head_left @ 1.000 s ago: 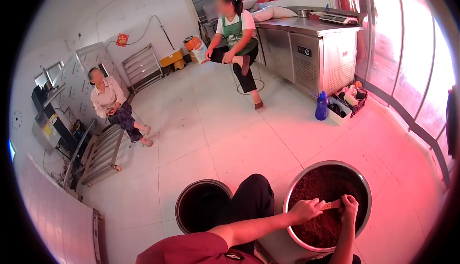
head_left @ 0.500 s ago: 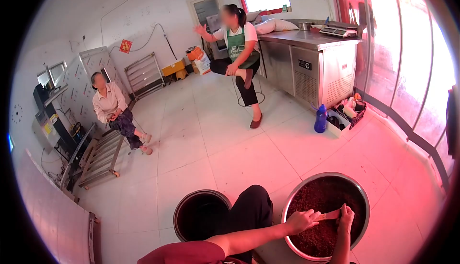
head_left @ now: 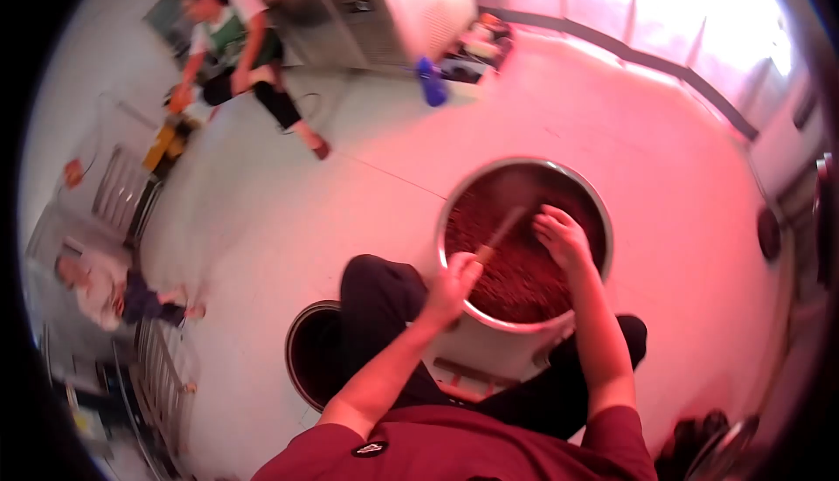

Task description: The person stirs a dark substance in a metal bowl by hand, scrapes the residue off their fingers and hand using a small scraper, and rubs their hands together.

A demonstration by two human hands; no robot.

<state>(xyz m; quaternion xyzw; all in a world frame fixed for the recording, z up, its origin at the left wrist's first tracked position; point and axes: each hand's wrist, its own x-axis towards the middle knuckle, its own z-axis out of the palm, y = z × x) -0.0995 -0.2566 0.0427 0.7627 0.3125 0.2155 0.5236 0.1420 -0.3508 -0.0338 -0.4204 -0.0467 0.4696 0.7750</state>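
My left hand is closed around the light handle of a knife-like tool, its blade slanting up and to the right over a large metal basin. Dark reddish crumbly material lies in the basin. Over the basin's right part is my right hand, its fingers curled together near the blade tip but apart from it. Whatever they hold is too small and blurred to make out. A dark round bucket stands left of my knees.
One person in a green apron sits at the upper left by a steel cabinet. Another person sits at the far left beside a metal rack. A blue bottle and a box of items stand beside the cabinet.
The view has swung down and to the right, so the basin appears nearer the middle. My right hand has come away from the blade. The aproned person's raised hand is down again.
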